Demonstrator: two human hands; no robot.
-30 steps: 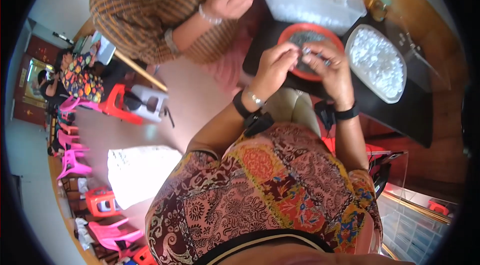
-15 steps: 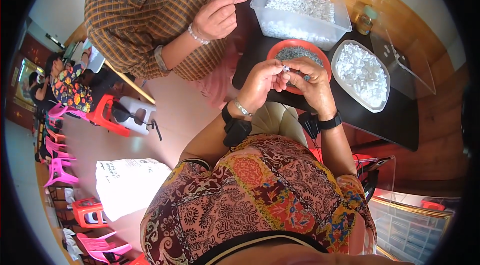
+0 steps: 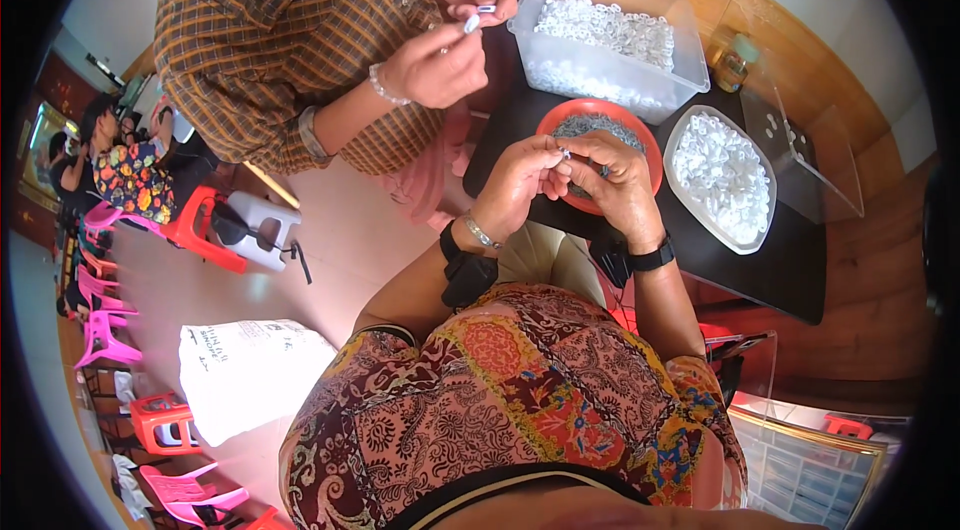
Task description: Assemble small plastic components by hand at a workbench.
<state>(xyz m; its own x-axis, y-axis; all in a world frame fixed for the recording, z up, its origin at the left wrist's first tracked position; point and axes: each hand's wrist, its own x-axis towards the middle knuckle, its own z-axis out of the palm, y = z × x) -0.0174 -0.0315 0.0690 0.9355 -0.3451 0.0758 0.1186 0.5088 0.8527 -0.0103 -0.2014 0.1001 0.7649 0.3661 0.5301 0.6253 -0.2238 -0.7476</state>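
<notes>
Both my hands meet over the near part of a red bowl (image 3: 550,120) filled with small grey metal-looking pieces. Between the fingertips sits a tiny white plastic piece (image 3: 566,155), mostly covered by fingers. My left hand (image 3: 522,178) pinches it from the left. My right hand (image 3: 622,180) closes on it from the right, thumb and index finger together. To the right of the bowl stands a white tray (image 3: 768,220) heaped with white plastic pieces. Behind the bowl is a clear plastic bin (image 3: 610,80) with many white ring-like pieces.
Across the dark table's (image 3: 740,275) left corner, a co-worker in a checked shirt (image 3: 300,50) holds white pieces in both hands. A jar (image 3: 735,65) and a clear panel (image 3: 830,160) stand at the right. A white sack (image 3: 250,380) and stools (image 3: 205,230) occupy the floor at left.
My hands stay together on the piece, fingers shifting slightly. The co-worker's hands have parted a little, a white piece in each. The whole view has tilted slightly.
</notes>
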